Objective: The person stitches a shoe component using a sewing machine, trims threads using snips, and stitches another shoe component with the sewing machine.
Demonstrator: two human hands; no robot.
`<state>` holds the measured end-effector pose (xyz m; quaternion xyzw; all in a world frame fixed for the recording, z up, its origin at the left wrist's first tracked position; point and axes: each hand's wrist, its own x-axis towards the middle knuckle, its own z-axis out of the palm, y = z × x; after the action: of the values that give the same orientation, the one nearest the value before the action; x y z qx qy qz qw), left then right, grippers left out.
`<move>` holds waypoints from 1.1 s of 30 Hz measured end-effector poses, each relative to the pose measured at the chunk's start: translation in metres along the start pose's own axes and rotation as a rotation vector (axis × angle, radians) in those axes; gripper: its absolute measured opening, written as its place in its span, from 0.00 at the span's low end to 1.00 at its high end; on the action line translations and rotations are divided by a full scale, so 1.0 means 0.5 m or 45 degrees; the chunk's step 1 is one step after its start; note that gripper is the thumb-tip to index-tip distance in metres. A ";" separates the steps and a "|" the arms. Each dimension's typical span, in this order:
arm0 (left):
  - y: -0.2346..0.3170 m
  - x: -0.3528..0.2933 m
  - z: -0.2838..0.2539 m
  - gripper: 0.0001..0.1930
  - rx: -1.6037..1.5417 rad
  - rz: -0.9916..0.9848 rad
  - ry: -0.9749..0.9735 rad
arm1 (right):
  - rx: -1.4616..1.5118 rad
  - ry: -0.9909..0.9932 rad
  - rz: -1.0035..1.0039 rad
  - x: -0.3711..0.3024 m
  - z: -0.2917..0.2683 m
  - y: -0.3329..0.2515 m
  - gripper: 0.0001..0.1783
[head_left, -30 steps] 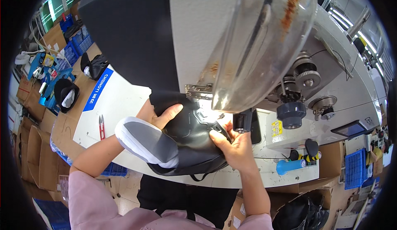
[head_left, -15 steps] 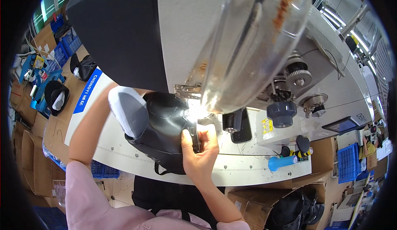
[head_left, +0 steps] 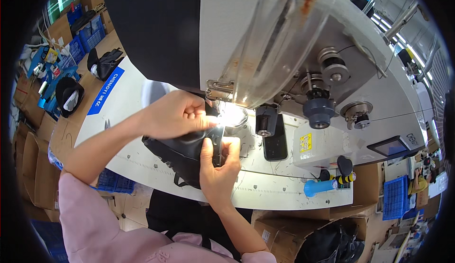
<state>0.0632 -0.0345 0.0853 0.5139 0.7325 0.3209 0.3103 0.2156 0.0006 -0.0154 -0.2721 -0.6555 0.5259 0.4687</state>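
1. Left hand [head_left: 176, 115] closed, pinching the upper edge of the black shoe upper [head_left: 182, 150] at the lit needle area [head_left: 232, 116] of the sewing machine [head_left: 265, 50].
2. Right hand [head_left: 219, 168] closed, gripping the same upper from 6 o'clock, thumb and fingers clamped on its near edge.
3. Best done by keeping the leather taut and flat between both grips, fingertips clear of the needle, feeding slowly.
4. Upper lying on the white machine table [head_left: 142, 97], at 7 o'clock of the lamp.
5. Long axis seemingly from 8 to 2 o'clock, worked end toward the needle; exact outline partly hidden by the hands.
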 end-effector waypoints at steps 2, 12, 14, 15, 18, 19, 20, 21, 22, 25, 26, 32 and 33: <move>-0.006 0.034 -0.002 0.18 0.264 -0.020 -0.063 | -0.088 -0.016 -0.029 -0.002 0.001 0.006 0.13; -0.036 0.039 0.015 0.23 0.196 -0.085 -0.092 | -0.102 0.002 -0.027 -0.002 -0.009 -0.013 0.13; -0.031 0.044 0.012 0.24 0.320 0.211 0.019 | -0.161 -0.018 -0.033 -0.001 -0.009 -0.008 0.13; 0.002 0.036 0.003 0.28 0.535 0.083 -0.057 | -0.186 -0.039 -0.046 -0.002 -0.006 -0.007 0.13; -0.015 0.042 0.010 0.31 0.575 0.315 0.053 | -0.209 -0.015 -0.124 -0.001 0.002 0.007 0.13; -0.015 0.046 0.010 0.29 0.598 0.355 0.041 | -0.200 0.030 -0.194 -0.001 0.005 0.012 0.12; 0.003 0.040 0.001 0.29 0.590 0.353 0.036 | -0.206 0.028 -0.187 -0.002 0.009 0.014 0.12; 0.035 0.027 -0.013 0.25 0.515 0.233 -0.047 | -0.190 0.039 -0.181 -0.002 0.013 0.015 0.11; 0.054 0.022 -0.019 0.21 0.440 0.113 -0.130 | -0.174 0.049 -0.176 -0.003 0.015 0.015 0.10; 0.036 0.025 -0.011 0.20 0.399 0.140 -0.091 | -0.152 0.030 -0.144 -0.004 0.014 0.010 0.09; 0.018 0.032 -0.005 0.19 0.333 0.209 -0.053 | -0.156 0.033 -0.147 -0.004 0.014 0.009 0.09; -0.019 0.035 0.006 0.11 0.188 0.338 -0.003 | -0.115 -0.040 -0.067 -0.002 0.002 0.007 0.09; -0.010 0.030 0.005 0.13 0.055 0.338 -0.033 | -0.106 -0.024 -0.118 0.000 0.001 0.015 0.09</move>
<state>0.0582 -0.0213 0.0783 0.6170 0.6607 0.3369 0.2634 0.2140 0.0025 -0.0227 -0.2556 -0.6932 0.4783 0.4747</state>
